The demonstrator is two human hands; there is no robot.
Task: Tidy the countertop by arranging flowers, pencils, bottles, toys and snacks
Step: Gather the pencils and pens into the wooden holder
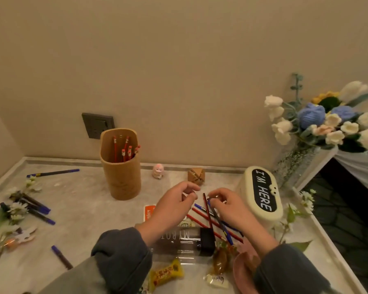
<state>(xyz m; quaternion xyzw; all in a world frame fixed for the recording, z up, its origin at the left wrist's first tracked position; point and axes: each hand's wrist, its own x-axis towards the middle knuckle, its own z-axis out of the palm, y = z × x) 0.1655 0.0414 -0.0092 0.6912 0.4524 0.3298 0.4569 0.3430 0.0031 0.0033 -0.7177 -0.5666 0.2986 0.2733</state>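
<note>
Wall socket [98, 125], cream box [261, 192] w/ lettering

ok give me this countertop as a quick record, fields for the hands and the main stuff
right hand: pinches the top of a blue pen
left hand: beside it, grip unclear
red pencils: crossed in a loose pile by the right hand
cup: upright at the back, more pencils inside
bottle: clear, black cap, lying on its side
snacks: wrapped, near edge
flowers: bunch at far right
</note>
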